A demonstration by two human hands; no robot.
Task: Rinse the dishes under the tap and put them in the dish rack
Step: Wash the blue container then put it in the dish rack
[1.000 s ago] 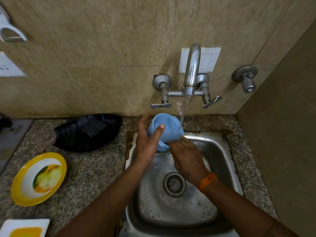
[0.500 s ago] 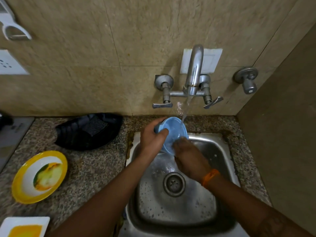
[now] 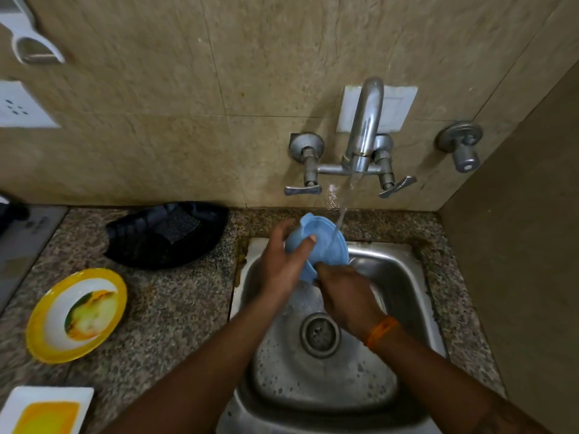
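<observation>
A light blue bowl (image 3: 326, 242) is tilted on its side over the back of the steel sink (image 3: 401, 277), with the stream from the tap (image 3: 365, 130) running onto it. My left hand (image 3: 282, 261) grips the bowl's left side, thumb curled over its rim. My right hand (image 3: 347, 296) holds the bowl's lower edge from below, its fingertips hidden behind the bowl. A black dish rack (image 3: 166, 234) lies on the counter to the left of the sink.
A yellow-rimmed round plate (image 3: 76, 314) sits on the granite counter at left, and a white square plate (image 3: 47, 411) with a yellow centre lies at the bottom left corner. A second valve (image 3: 460, 145) sticks out of the wall at right. A side wall closes the right edge.
The bowl has turned in my hands, its open side now facing more toward the stream. Both hands stayed over the back of the sink.
</observation>
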